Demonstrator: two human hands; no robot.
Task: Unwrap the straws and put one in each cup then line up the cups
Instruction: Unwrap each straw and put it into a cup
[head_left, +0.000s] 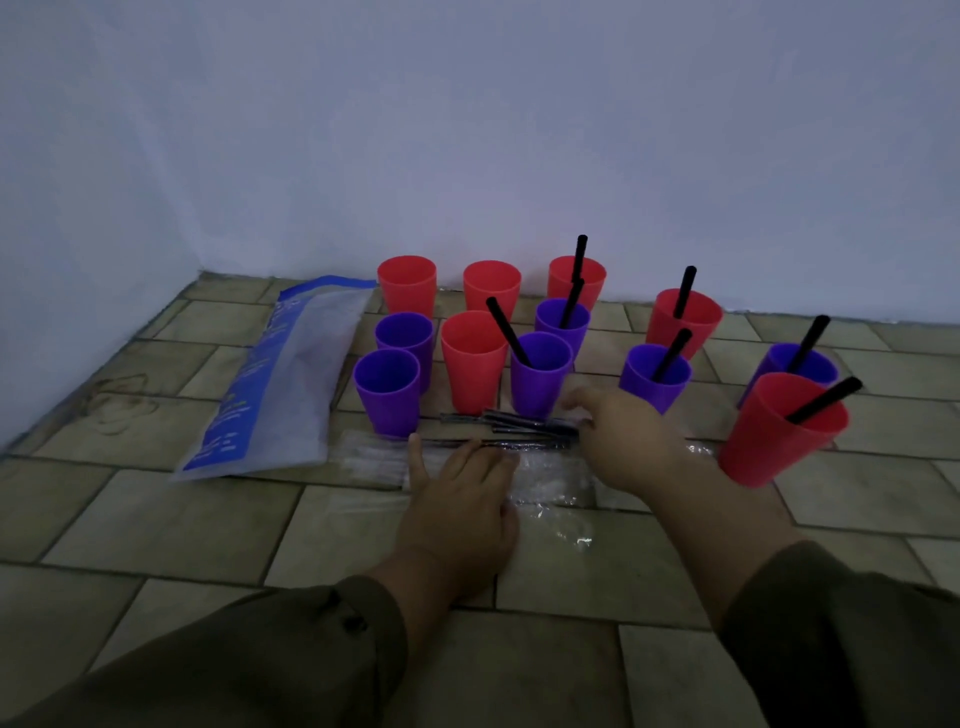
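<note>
Several red and purple cups stand on the tiled floor. Black straws stick out of several on the right, such as the near red cup (779, 441) and a purple cup (655, 375). The left cups, like the front purple cup (387, 391) and tall red cup (471, 358), hold none. Wrapped black straws (524, 423) lie in front of the cups. My left hand (460, 501) lies flat, fingers straight, on the clear wrappers (553, 486) at the straws' near edge. My right hand (618, 439) reaches to the straws' right end with curled fingers; whether it grips one is hidden.
A blue and clear plastic bag (280, 379) lies at the left of the cups. A plain wall (467, 130) rises right behind the back row. Bare tiled floor (208, 525) spreads near me and to the left.
</note>
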